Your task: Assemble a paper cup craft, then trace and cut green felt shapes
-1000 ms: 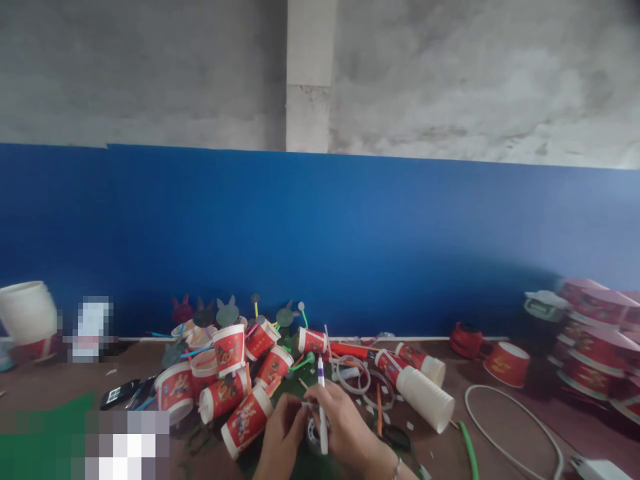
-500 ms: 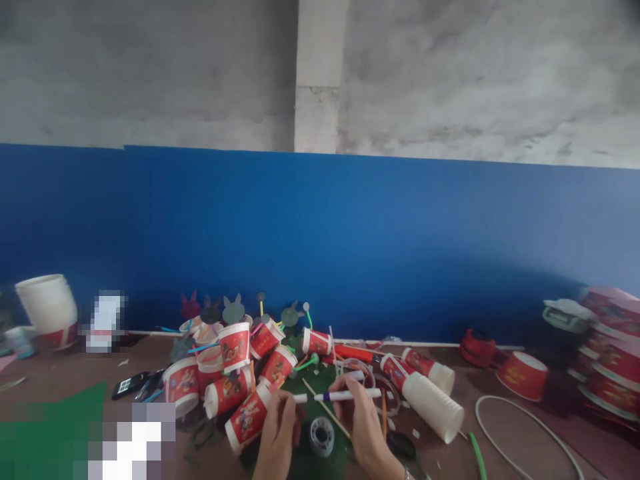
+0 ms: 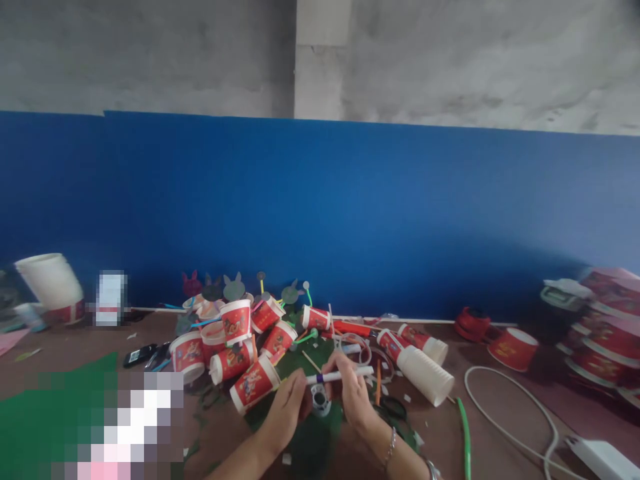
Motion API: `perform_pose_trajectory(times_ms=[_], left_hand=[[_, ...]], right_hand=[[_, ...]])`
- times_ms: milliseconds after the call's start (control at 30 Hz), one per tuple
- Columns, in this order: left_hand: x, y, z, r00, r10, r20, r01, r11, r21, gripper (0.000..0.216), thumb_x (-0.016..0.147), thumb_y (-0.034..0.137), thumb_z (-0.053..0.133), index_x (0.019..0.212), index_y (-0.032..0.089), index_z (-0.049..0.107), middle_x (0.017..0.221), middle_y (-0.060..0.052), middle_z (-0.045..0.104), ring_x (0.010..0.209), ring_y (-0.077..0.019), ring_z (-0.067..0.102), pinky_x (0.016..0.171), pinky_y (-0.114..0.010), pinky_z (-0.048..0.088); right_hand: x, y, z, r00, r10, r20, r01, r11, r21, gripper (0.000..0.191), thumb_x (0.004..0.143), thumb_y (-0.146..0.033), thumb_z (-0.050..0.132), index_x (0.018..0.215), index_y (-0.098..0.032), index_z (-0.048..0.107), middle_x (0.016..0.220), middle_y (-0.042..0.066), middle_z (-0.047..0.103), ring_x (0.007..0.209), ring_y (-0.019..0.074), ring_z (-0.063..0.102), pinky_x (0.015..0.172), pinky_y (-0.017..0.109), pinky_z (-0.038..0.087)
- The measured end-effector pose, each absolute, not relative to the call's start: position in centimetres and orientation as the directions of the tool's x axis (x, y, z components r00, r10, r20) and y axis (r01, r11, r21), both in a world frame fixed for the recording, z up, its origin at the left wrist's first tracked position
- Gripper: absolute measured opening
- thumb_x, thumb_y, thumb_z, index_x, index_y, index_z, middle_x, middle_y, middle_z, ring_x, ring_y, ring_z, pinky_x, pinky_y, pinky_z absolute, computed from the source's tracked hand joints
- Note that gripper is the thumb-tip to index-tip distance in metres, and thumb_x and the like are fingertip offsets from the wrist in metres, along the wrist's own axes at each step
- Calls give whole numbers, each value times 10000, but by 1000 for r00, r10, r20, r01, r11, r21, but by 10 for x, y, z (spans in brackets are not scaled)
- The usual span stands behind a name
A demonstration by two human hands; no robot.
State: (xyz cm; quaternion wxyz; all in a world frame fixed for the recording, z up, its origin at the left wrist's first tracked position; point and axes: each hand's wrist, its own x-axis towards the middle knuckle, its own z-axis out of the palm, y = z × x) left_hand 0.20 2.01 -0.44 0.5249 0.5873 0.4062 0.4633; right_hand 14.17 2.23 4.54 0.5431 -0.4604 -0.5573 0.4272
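A white marker pen [image 3: 364,371] with a purple ring lies level between my two hands. My right hand [image 3: 356,400] is closed around its barrel. At the other end, my left hand [image 3: 285,410] pinches the white cap, which meets the pen at the purple ring. My fingers hide most of the cap. Just below the pen, a roll of tape [image 3: 321,400] sits on green paper [image 3: 313,440]. Left of my hands is a heap of red paper cups [image 3: 255,385], several with rabbit cutouts and coloured pipe cleaners.
Stacked white-and-red cups [image 3: 425,375] lie on their sides to the right. Beyond them are a green pipe cleaner [image 3: 465,433], a white cable [image 3: 467,387], a red cup [image 3: 514,349] and cup stacks [image 3: 613,337]. Black scissors [image 3: 393,407] lie beside my right wrist. A blue panel [image 3: 320,220] stands behind.
My hands have drawn together, bringing the pen tip into the cap; the gap between them has closed. The whole view has tilted down slightly.
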Motion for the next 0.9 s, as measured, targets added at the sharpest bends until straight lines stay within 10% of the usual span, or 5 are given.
perform_pose_trajectory(times_ms=[433, 700, 900], left_hand=[[-2, 19, 7, 314, 920, 232, 229, -311, 922, 392, 889, 491, 355, 673, 185, 468, 581, 37, 459, 551, -115, 412, 536, -232, 322], [0, 12, 17, 445, 838, 317, 282, -467, 838, 316, 927, 377, 301, 1031, 182, 527, 843, -59, 616, 735, -179, 541, 691, -267, 398], [-5, 8, 27, 454, 822, 343, 279, -497, 822, 299, 918, 361, 344, 1018, 199, 575, 763, -43, 630, 637, -166, 546, 612, -248, 385]], right_hand=[[136, 30, 32, -16, 1000, 3, -1, 3, -1000, 338, 804, -461, 439, 615, -189, 506, 415, -60, 409, 412, 105, 370, 431, 218, 283], [131, 23, 36, -21, 978, 209, 291, 205, -934, 240, 763, -353, 543, 593, -198, 474, 538, -54, 430, 541, 116, 400, 532, 223, 304], [129, 17, 34, -2, 971, 239, 100, 238, -966, 277, 821, -365, 504, 612, -188, 467, 568, -50, 387, 558, 109, 358, 522, 210, 308]])
